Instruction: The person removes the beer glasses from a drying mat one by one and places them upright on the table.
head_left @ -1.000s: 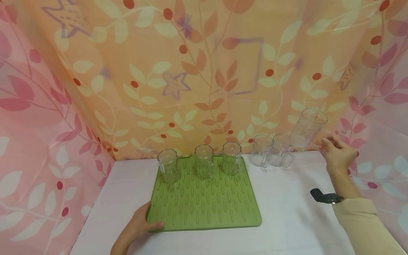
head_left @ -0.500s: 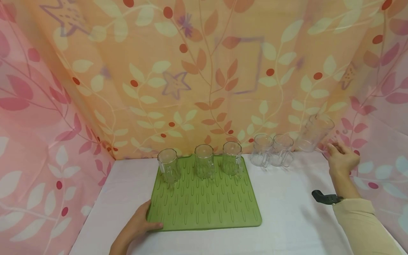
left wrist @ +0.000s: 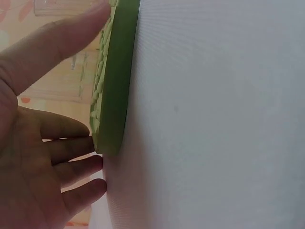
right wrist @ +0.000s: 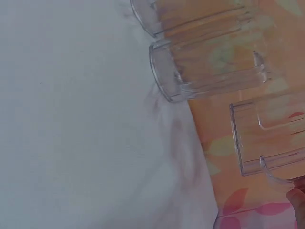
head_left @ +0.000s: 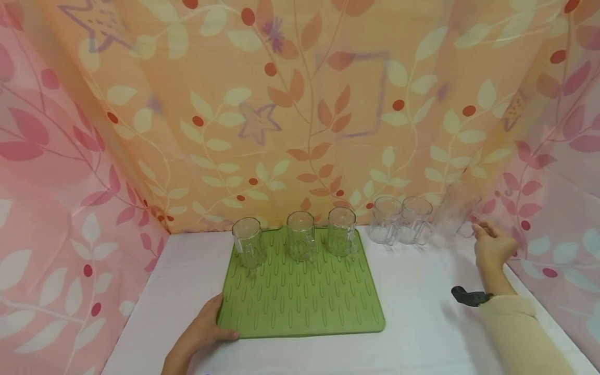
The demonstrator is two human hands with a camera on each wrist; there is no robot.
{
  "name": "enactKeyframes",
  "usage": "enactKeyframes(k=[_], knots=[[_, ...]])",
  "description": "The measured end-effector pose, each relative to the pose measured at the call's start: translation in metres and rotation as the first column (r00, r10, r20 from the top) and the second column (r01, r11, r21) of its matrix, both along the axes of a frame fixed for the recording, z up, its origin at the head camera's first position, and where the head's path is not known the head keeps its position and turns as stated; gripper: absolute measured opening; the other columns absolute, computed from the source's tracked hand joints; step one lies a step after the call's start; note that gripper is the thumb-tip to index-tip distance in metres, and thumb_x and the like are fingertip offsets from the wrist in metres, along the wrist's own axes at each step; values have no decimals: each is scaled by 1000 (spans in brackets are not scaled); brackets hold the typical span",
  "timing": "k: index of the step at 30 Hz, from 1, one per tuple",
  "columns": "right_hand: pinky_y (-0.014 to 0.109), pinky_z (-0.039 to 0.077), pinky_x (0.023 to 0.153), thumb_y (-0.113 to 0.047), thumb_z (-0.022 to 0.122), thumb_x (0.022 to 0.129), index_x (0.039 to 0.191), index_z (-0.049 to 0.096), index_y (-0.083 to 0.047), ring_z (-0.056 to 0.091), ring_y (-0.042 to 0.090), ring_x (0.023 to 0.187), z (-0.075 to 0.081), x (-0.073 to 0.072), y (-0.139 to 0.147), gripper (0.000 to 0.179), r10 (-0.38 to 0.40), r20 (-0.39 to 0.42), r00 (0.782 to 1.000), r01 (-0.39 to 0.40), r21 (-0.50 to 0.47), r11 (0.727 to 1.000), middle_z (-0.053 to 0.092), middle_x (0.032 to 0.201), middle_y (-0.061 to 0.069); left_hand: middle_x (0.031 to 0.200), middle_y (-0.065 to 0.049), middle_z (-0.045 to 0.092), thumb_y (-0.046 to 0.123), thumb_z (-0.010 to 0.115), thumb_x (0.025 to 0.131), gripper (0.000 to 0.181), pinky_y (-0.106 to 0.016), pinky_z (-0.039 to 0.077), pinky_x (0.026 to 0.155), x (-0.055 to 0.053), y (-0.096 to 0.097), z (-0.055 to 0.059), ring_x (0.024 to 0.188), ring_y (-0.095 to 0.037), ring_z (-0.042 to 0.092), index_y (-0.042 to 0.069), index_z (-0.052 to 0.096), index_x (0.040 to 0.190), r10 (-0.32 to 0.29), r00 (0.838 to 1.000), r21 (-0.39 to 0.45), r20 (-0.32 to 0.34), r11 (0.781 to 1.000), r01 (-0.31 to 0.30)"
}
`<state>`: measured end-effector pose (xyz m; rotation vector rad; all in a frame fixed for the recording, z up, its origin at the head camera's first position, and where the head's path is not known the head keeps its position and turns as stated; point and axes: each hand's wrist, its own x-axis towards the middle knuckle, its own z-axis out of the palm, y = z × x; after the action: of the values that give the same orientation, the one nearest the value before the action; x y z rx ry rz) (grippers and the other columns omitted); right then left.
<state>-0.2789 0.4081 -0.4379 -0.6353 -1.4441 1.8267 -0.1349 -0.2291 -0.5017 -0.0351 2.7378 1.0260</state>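
Observation:
My right hand (head_left: 494, 247) grips the handle of a clear glass mug (head_left: 453, 211) at the back right. In the right wrist view, that mug (right wrist: 271, 138) has its base a little off the white tabletop, beside two standing mugs. My left hand (head_left: 201, 328) lies at the front left corner of a green ridged mat (head_left: 304, 299). Its thumb (left wrist: 71, 38) rests along the front edge, and its extended fingers touch the mat's side. Along the mat's back stand three glass mugs: a left one (head_left: 249, 245), a middle one (head_left: 301, 237) and a right one (head_left: 341, 232).
Two glass mugs, one (head_left: 386, 221) close beside the other (head_left: 414, 221), stand on the white tabletop (head_left: 417, 291) right of the mat. Behind them hangs an orange leaf-patterned cloth (head_left: 300, 172), with pink cloth (head_left: 56, 234) at the sides.
My right hand has brought its mug down towards the tabletop, close to the two standing mugs. The left hand has stayed at the mat's corner.

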Motion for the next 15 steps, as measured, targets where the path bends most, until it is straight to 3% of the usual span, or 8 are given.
enactKeyframes(k=[11, 15], knots=[[2, 42, 49, -1, 72, 83, 118, 65, 10, 51, -10, 52, -34, -7, -7, 37, -60, 135, 989, 24, 254, 967, 56, 59, -29, 151, -36, 26, 26, 92, 58, 120, -66, 25, 113, 0, 0, -4, 139, -55, 25, -16, 23, 146, 13, 1000, -24, 15, 1000, -12], [3, 42, 47, 1, 72, 83, 118, 65, 9, 50, -8, 53, -40, -10, -8, 36, -55, 142, 988, 24, 214, 977, 57, 59, -28, 151, -36, 27, 25, 93, 57, 120, -65, 25, 113, -1, 0, -5, 139, -55, 26, -16, 23, 146, 8, 1000, -30, 5, 1000, -8]])
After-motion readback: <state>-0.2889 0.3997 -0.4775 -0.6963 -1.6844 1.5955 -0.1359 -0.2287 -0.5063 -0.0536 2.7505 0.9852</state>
